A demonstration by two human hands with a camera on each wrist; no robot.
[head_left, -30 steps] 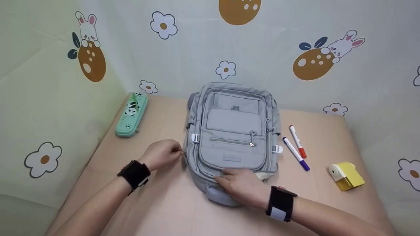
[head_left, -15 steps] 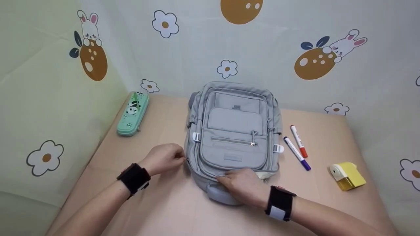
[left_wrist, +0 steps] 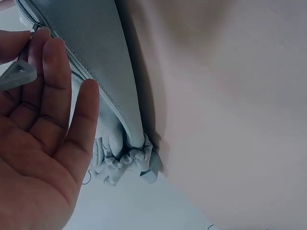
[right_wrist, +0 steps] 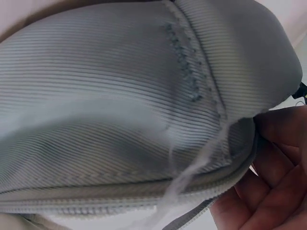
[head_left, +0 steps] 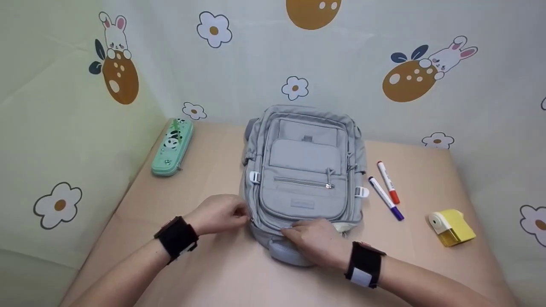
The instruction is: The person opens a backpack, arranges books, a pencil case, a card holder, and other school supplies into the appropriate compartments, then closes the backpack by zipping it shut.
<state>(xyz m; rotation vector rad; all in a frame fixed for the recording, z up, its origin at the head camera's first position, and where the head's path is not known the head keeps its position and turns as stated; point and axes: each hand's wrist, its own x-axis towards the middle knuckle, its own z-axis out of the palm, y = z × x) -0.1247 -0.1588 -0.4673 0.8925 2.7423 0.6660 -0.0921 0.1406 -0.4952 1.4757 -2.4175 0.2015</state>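
Note:
A grey backpack (head_left: 305, 170) lies flat on the beige table (head_left: 204, 268), its front pockets facing up. My left hand (head_left: 245, 215) is at the bag's lower left side, where thumb and forefinger pinch a grey zipper pull (left_wrist: 17, 76) on the side zip; the other fingers are stretched along the fabric (left_wrist: 96, 62). My right hand (head_left: 294, 232) lies over the bag's near bottom end. Its fingers (right_wrist: 278, 167) curl round the ribbed edge (right_wrist: 120, 96) there and hold it.
A green panda pencil case (head_left: 172, 148) lies at the far left by the wall. To the right of the bag are a red-capped marker (head_left: 387, 182), a purple-capped marker (head_left: 385, 198) and a yellow sharpener (head_left: 451, 228). Patterned walls enclose the table on three sides.
My left hand has slid along the bag's left side toward its near bottom corner, still pinching the zipper pull. The right hand has stayed put.

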